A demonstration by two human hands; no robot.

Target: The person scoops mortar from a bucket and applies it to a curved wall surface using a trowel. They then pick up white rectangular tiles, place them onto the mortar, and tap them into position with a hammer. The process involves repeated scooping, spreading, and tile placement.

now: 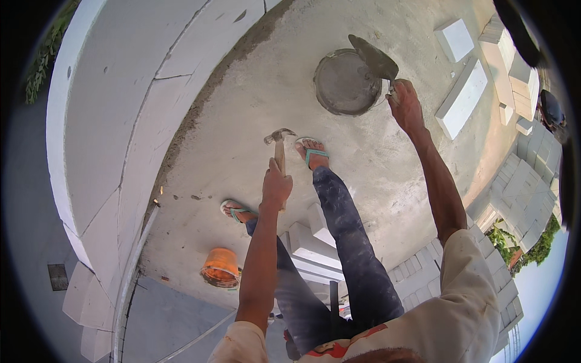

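Observation:
My left hand (276,185) is wrapped round the wooden handle of a claw hammer (279,138), its metal head up and away from me. In my right hand (405,107) is a trowel (375,58), gripped by its handle. The trowel's grey, mortar-smeared blade reaches over the right rim of a round bucket of wet grey mortar (346,83). I cannot tell whether the blade touches the mortar. The bucket stands on the concrete floor, and its thin wire handle shows close to my right hand.
A low curved wall of pale blocks (145,115) runs along the left. An orange bucket (220,267) lies near its foot. Loose white blocks (462,98) lie at the right, more blocks (311,245) beside my legs. Stacked blocks (526,187) stand farther right. My sandalled feet (313,152) are on the floor.

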